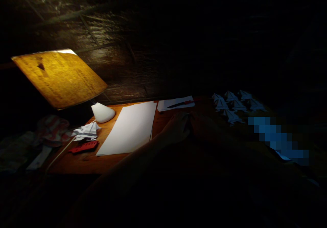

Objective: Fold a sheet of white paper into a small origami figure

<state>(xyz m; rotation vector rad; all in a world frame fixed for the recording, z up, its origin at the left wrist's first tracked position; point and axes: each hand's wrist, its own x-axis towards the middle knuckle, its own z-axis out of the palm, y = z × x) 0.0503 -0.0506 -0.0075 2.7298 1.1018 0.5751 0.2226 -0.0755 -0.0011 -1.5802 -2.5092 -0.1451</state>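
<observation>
In deep shadow at the middle of the wooden table, my left hand (177, 127) has its fingers bent inward. Close beside it and darker still is my right hand (199, 124), its fingers drawn in toward the left ones. Both look closed at the same spot, and whatever lies between them is lost in the dark. Just beyond the hands, a knife with a dark blade (177, 104) rests on small white paper sheets (163, 106). A stack of large white paper (127, 129) lies to the left of my left hand.
Several folded paper figures (236, 105) stand at the right. At left are a lamp with a white base (102, 112) and yellow-lit shade (61, 78), a crumpled-looking folded paper (87, 131), a red comb-like object (84, 147) and a cord (60, 154). A blurred blue glowing patch (278, 137) shows at right.
</observation>
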